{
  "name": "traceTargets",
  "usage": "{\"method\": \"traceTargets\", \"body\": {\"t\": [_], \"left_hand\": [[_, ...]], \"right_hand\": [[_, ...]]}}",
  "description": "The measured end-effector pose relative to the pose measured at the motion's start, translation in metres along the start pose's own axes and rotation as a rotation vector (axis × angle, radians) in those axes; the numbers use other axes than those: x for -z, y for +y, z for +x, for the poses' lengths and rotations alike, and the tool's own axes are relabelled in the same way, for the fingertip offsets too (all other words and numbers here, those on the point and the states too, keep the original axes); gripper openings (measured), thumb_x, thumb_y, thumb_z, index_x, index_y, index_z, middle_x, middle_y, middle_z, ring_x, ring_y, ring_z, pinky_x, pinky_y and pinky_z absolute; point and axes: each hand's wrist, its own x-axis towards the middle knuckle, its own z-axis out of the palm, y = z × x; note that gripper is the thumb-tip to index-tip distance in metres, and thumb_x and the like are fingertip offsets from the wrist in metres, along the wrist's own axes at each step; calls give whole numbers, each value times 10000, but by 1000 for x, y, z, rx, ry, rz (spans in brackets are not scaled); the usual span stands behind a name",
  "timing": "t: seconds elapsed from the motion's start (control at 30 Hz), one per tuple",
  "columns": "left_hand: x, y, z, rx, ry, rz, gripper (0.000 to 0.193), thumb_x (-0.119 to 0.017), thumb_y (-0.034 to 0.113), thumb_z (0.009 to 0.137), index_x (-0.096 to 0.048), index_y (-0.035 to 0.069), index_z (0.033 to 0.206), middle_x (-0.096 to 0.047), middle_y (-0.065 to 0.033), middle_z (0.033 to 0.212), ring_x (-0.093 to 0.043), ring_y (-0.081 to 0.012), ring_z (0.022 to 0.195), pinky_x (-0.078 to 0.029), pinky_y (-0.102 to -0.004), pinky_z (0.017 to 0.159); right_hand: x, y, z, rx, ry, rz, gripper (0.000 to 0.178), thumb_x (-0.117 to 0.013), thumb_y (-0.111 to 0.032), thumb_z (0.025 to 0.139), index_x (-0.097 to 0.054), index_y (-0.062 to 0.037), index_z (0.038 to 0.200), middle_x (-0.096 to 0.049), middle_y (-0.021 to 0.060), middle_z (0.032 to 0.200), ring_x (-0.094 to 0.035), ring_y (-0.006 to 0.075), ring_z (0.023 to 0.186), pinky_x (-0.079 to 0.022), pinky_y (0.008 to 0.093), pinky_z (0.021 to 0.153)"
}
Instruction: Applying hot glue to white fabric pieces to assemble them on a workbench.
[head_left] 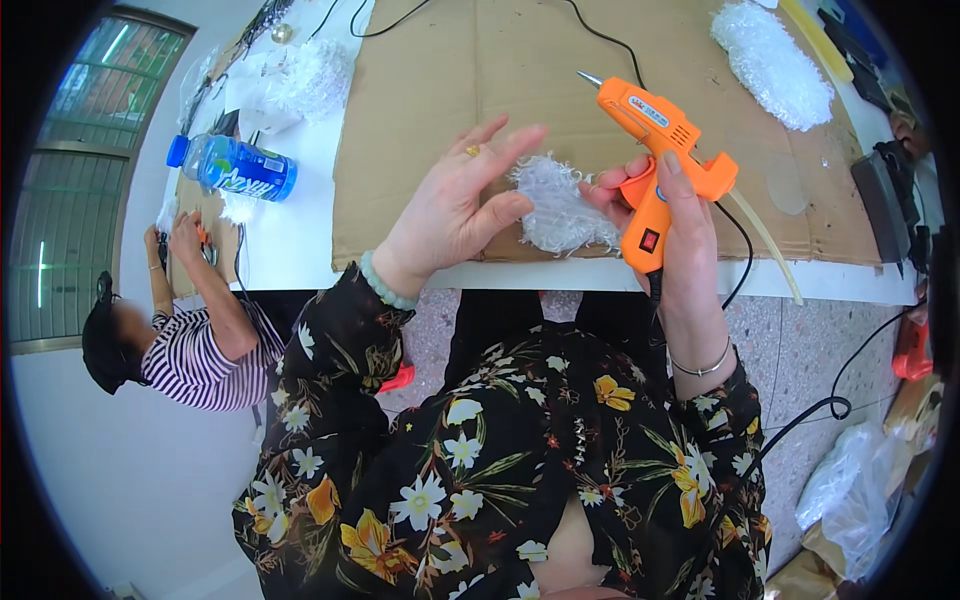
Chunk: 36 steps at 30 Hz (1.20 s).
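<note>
An orange hot glue gun (652, 205) is gripped in my right hand (682, 215), its metal nozzle pointing up and to the left over the cardboard. A pale glue stick (765, 240) sticks out of its back end, and a black cord hangs from the handle. My left hand (450, 200) is raised with fingers spread, holding nothing. Between my two hands, near the table's front edge, lies a white fluffy, shaggy piece (562, 208) whose exact kind I cannot make out.
Brown cardboard (420, 90) covers the white table. A blue-capped bottle (240, 168) lies to the left beside white fluffy material (300, 85). Another shaggy white bundle (775, 65) lies far right, above a black box (885, 205). A person in a striped top (215, 355) works at the left.
</note>
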Motion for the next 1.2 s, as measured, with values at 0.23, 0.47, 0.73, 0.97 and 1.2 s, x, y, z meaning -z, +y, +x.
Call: {"method": "traceTargets", "body": {"t": [0.23, 0.47, 0.73, 0.97, 1.2], "left_hand": [[5, -4, -8, -116, -146, 167, 540, -579, 434, 856, -491, 157, 1311, -650, -75, 1028, -452, -358, 1240, -243, -568, 1058], [-4, 18, -5, -247, -223, 509, 565, -567, 510, 814, -547, 145, 1245, -608, -64, 1106, -491, -330, 1182, -253, -546, 1061], [3, 14, -21, -242, -2, 375, 578, -630, 483, 774, -540, 173, 1253, -592, -60, 1047, -522, -307, 1122, -304, -549, 1027], [5, 14, -8, -129, -235, 539, 588, -597, 507, 789, -510, 225, 1297, -554, -73, 1275, -445, -323, 1241, -292, -572, 1024], [9, 15, -10, -297, -364, 666, 594, -584, 487, 780, -500, 234, 1311, -547, -74, 1271, -437, -312, 1239, -246, -544, 1065]], "right_hand": [[-1, 0, 0, -16, -5, 6, 327, -440, -318, 977, -500, 2, 958, -591, 150, 871, -605, 232, 875, -491, 481, 912], [0, 0, -1, -18, 25, 22, 320, -431, -315, 979, -499, -3, 956, -585, 141, 865, -601, 230, 871, -481, 483, 923], [-2, 0, 0, -6, 8, 8, 328, -427, -321, 981, -497, -2, 958, -584, 142, 869, -601, 233, 877, -475, 489, 929], [-1, 0, 0, -2, 12, 2, 339, -427, -323, 981, -497, 8, 964, -582, 144, 873, -601, 224, 880, -480, 493, 928], [7, 4, 1, -22, 6, 105, 331, -427, -353, 976, -505, -32, 960, -571, 115, 887, -577, 204, 879, -498, 445, 886]]}}
